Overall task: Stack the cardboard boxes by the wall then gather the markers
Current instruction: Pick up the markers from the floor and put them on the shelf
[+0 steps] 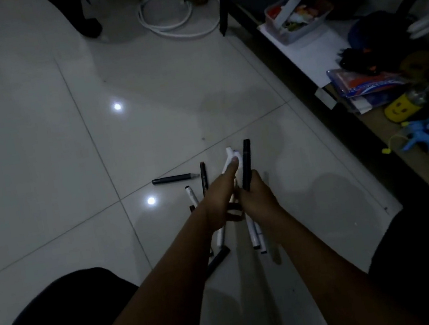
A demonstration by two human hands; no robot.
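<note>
Both hands meet over a loose pile of markers on the white tiled floor. My right hand [257, 197] grips a black marker [247, 163] that stands upright above my fist. My left hand [221, 197] holds a bunch of white markers [231, 159], with my thumb lying along them. Below the hands more white markers [255, 235] and a black one [218, 259] show. A black marker [175, 178] lies alone to the left, with another dark one [204, 177] and a white one [191, 195] near it. No cardboard boxes are in view.
A dark low shelf [306, 76] runs along the right, holding a clear plastic bin [294, 18], papers and toys. A coiled white cable [172, 15] lies at the top. My dark-clothed knees fill the lower left and right corners.
</note>
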